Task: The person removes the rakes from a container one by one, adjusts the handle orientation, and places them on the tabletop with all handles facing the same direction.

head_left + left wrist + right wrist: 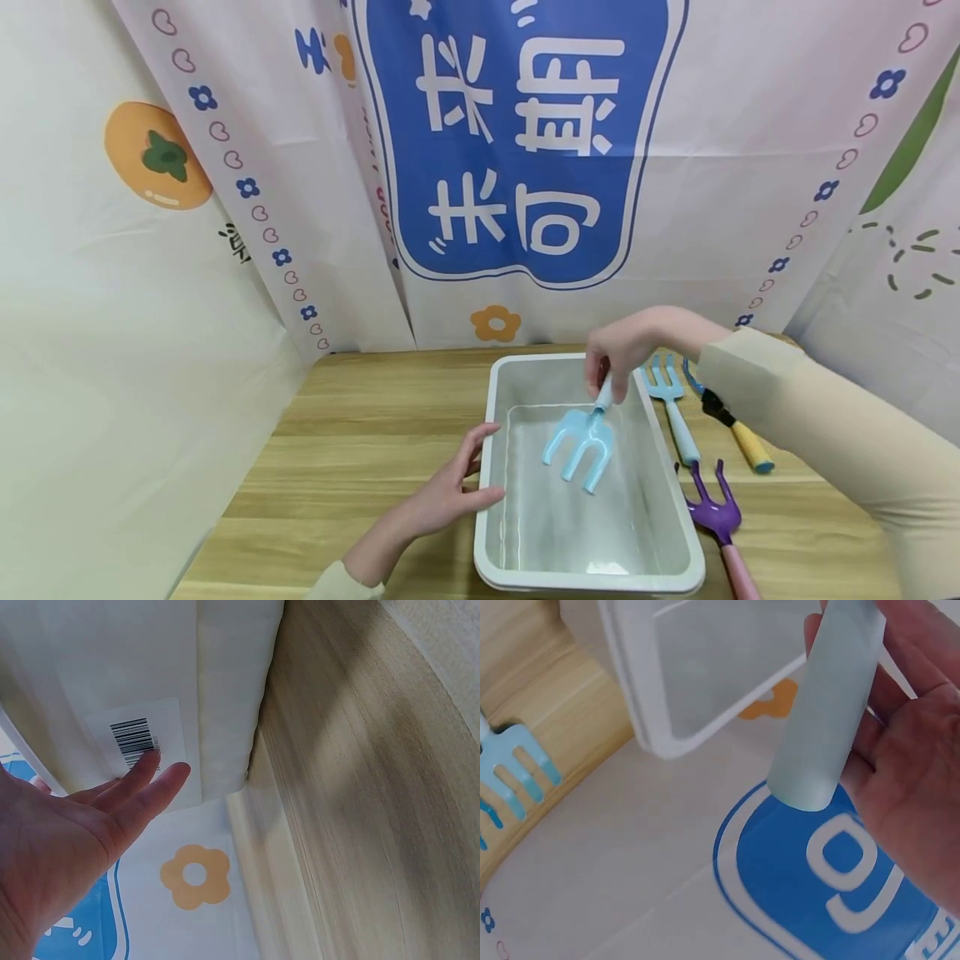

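Observation:
A light-blue three-pronged hand fork (pixel 587 437) hangs over the inside of a white rectangular tub (pixel 491 467), prongs pointing down and toward me. My right hand (pixel 618 354) grips its handle (pixel 829 712) at the tub's far right corner; the handle is pale blue-green in the right wrist view. At the tub's left side, my left hand (pixel 450 492) rests with thumb and fingers spread against the rim. The left wrist view has its fingers (pixel 150 799) nearly straight, touching the outer wall beside a barcode label (pixel 133 739). A pale line inside the tub resembles a waterline.
Right of the tub lie another light-blue fork (pixel 678 425), a purple fork with a pink handle (pixel 720 517) and a tool with a yellow handle (pixel 752 447). The wooden table (pixel 360 442) ends at a printed cloth backdrop (pixel 450 325).

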Available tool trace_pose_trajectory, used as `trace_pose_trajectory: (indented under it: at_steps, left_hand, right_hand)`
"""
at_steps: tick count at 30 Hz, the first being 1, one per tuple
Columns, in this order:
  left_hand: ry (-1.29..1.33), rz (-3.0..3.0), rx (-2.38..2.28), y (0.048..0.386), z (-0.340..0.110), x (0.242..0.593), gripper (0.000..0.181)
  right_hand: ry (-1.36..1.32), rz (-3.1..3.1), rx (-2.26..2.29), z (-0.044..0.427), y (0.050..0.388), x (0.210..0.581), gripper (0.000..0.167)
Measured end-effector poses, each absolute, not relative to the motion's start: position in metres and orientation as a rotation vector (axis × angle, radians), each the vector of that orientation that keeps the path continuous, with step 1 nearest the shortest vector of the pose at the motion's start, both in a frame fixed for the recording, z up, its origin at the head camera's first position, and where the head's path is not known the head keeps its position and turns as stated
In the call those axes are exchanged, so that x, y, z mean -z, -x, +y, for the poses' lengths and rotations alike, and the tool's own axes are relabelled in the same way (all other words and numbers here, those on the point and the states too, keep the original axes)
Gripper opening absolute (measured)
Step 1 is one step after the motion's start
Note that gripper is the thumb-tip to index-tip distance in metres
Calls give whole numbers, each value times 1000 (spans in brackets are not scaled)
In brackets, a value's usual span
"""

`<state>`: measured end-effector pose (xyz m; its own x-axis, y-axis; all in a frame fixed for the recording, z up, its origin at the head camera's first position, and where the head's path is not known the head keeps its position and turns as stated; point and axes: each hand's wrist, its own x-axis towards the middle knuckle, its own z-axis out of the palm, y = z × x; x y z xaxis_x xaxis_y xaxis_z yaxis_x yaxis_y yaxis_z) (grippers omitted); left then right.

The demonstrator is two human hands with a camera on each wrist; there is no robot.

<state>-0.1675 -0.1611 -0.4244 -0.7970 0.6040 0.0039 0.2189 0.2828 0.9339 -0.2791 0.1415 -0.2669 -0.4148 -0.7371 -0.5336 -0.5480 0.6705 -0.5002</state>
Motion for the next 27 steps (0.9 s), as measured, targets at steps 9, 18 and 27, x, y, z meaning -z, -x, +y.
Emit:
trace_pose_trajectory:
  at_steps: [9, 18, 27]
  left_hand:
    - [-760, 2219, -1516, 168, -162, 426, 74]
    - [-770, 2225, -1513, 168, -162, 426, 73]
    - [-762, 2234, -1511, 168, -161, 426, 72]
  right_hand:
    - [928, 2200, 523, 200, 268, 256, 16]
    - [993, 2313, 740, 268, 252, 260, 11]
    - [986, 2579, 811, 325, 223, 285, 12]
